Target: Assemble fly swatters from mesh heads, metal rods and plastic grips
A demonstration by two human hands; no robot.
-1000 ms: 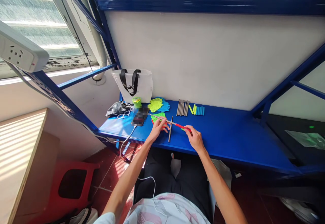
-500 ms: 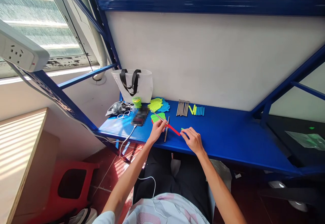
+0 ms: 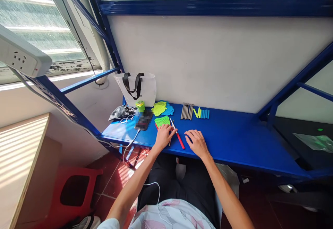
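My left hand (image 3: 163,137) is low over the blue tabletop, just in front of a green mesh piece (image 3: 162,121). Its fingers are loosely spread, and their tips are beside a slim metal tool with a red handle (image 3: 180,141), which lies slanted on the table. A thin metal rod (image 3: 170,143) is partly hidden by this hand. To the right of the red handle, my right hand (image 3: 197,142) rests with fingers bent and thumb apart. Nothing shows in it, though the underside of its fingers is hidden.
Behind the hands lie several metal rods (image 3: 187,111), yellow sticks (image 3: 199,112) and blue sticks (image 3: 205,114). Yellow (image 3: 159,108) and blue mesh shapes (image 3: 169,109), a green-lidded tub (image 3: 140,106), white-handled scissors (image 3: 126,119), a blurred dark device (image 3: 144,120) and a white bag (image 3: 147,87) stand leftward.
The red-handled tool has gone from my left hand's grip down onto the table. A small green bit at my right fingertips no longer shows. Both hands stay in nearly the same places.
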